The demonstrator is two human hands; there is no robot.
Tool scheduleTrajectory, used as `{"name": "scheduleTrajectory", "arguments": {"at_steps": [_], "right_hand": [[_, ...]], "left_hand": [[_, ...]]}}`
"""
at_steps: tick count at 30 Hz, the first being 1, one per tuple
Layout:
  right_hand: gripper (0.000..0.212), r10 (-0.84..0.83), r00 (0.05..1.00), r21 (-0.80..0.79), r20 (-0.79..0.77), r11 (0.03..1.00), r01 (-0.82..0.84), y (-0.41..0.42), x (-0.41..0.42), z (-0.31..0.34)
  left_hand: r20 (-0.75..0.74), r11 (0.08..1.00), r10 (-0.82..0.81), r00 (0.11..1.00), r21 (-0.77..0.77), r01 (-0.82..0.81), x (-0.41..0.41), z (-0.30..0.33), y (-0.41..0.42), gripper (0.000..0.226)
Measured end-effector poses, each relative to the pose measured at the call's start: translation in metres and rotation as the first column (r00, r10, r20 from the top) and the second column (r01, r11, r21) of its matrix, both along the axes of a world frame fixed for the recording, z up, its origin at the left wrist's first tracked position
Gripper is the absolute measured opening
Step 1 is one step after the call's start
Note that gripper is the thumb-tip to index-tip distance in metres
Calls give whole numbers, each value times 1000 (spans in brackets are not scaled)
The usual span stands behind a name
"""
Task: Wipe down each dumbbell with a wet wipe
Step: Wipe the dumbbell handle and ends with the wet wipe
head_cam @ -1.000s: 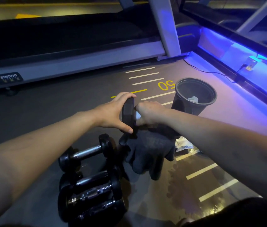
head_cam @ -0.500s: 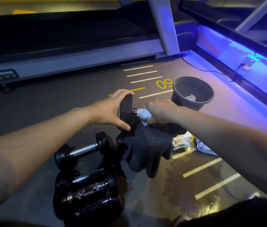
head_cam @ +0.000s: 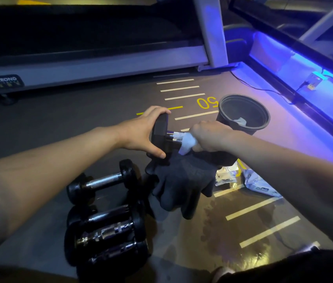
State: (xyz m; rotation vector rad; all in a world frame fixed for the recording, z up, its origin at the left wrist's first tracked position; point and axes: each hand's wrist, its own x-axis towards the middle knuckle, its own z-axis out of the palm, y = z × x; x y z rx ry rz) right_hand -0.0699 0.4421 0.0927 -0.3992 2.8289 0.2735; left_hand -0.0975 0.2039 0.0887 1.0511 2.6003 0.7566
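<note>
1. Standing behind everything, a treadmill (head_cam: 100, 58) is spanning the floor's far edge.
2. Lying with its long axis left to right, the held dumbbell (head_cam: 161, 135) is hovering above a dark glove (head_cam: 182, 180), near a black bin (head_cam: 243, 113).
3. Gripping the left end plate, the left hand (head_cam: 141, 131) is steadying it.
4. Wrapping a white wet wipe (head_cam: 188, 141) round the handle, the right hand (head_cam: 210, 135) is clenching it.
5. Resting nearer the viewer, spare dumbbells (head_cam: 104, 227) are lying side by side.

Black dumbbell (head_cam: 162, 137), white wet wipe (head_cam: 188, 143), black bin (head_cam: 243, 114), yellow floor lines (head_cam: 261, 207)
</note>
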Motion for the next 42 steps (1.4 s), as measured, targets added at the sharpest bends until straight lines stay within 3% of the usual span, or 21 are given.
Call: {"name": "scheduleTrajectory", "arguments": {"at_steps": [6, 15, 25, 29, 33, 35, 37, 40, 42], "right_hand": [[35, -47, 999, -125, 19, 991, 49, -13, -8, -10], [31, -26, 1000, -174, -13, 984, 24, -39, -10, -8], [38, 44, 998, 69, -47, 997, -41, -13, 5, 6], [27, 148, 986, 392, -75, 914, -107, 2, 10, 11], [30, 174, 984, 492, -39, 860, -132, 9, 12, 15], [54, 122, 992, 450, 13, 886, -115, 10, 8, 16], [72, 84, 995, 296, 52, 950, -96, 12, 0, 17], [85, 18, 996, -6, 83, 1000, -17, 17, -4, 21], [83, -41, 998, -178, 51, 983, 50, 15, -3, 25]], "left_hand": [[21, 1000, 11, 1000, 4, -11, -1, 0, -1, 119], [27, 1000, 15, 1000, 11, -16, -2, -2, -1, 117], [6, 1000, 13, 1000, -7, -13, 1, 3, 3, 114], [8, 1000, 18, 1000, -6, -18, 1, 6, 4, 112], [-2, 1000, 26, 1000, -15, -26, 1, 4, 5, 115], [2, 999, 27, 1000, -19, -27, 2, 4, 4, 115], [0, 1000, 28, 1000, -15, -27, 2, 4, 3, 116], [2, 999, 32, 999, -11, -32, 3, 4, 3, 117], [-2, 999, 33, 999, -12, -33, 3, 4, 4, 117]]}}
